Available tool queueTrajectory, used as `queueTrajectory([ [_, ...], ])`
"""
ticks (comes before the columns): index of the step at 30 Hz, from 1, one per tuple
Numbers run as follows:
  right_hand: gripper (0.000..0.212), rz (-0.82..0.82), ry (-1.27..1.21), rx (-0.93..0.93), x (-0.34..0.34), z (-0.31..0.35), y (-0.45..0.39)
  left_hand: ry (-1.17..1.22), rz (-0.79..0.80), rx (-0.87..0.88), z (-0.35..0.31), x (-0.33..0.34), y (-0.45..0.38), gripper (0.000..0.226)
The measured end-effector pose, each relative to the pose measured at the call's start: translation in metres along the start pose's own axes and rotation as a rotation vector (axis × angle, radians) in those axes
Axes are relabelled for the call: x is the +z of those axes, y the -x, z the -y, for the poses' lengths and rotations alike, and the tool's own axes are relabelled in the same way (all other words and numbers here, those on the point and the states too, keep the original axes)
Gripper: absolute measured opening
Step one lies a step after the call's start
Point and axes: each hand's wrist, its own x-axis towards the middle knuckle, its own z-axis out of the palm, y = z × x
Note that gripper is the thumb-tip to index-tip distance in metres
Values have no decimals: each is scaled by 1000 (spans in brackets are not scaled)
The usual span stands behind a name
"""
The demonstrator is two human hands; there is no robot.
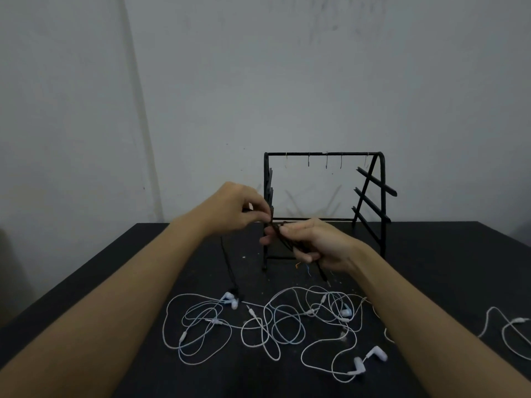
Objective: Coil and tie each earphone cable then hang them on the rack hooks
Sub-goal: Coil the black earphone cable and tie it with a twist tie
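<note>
My right hand [319,244] grips a bundle of coiled black earphone cable [287,239] in front of the black rack [324,154]. My left hand [234,206] pinches the same black cable at the bundle's upper end. A loose strand of it hangs down from my left hand to the table, ending near black earbuds [237,291]. The plug end dangles below my right hand [323,275]. Several thin metal hooks [326,161] hang from the rack's top bar, all bare.
Tangled white earphone cables [258,323] lie across the black table [115,268] in front of me, with white earbuds [370,359] at the near right. Another white cable [505,331] lies at the far right. A grey wall stands behind.
</note>
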Motion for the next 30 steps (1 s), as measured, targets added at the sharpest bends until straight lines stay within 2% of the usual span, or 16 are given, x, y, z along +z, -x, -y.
queueTrajectory([
  [5, 27, 52, -65, -61, -9, -3, 4, 95, -121, -160, -6, 22, 3, 14],
  [7, 28, 41, -185, -89, -13, -3, 5, 131, -159, -218, -9, 31, 3, 18],
  [10, 30, -40, -365, -118, -17, 1, 2, 298, -241, -319, -14, 43, 4, 20],
  [13, 28, -200, -466, -163, -18, 6, -4, 396, -291, -397, -21, 53, 8, 16],
  [15, 29, -318, -548, -189, -16, 12, -5, 440, -232, -405, -27, 58, 13, 16],
  [17, 28, -410, -607, -210, -14, 16, -7, 495, -76, -375, -33, 64, 20, 22],
  [20, 27, -425, -719, -260, -17, 15, -15, 518, 132, -356, -43, 76, 26, 37],
  [23, 24, -516, -784, -279, -18, 13, -21, 447, 289, -351, -50, 76, 30, 31],
  [26, 21, -585, -654, -232, -13, 9, -19, 314, 430, -267, -57, 67, 34, 22],
  [28, 23, -579, -374, -164, -11, 3, -16, 149, 467, -195, -58, 54, 31, 21],
  [30, 23, -501, -66, -78, -11, -3, -12, -76, 412, -123, -53, 39, 24, 21],
])
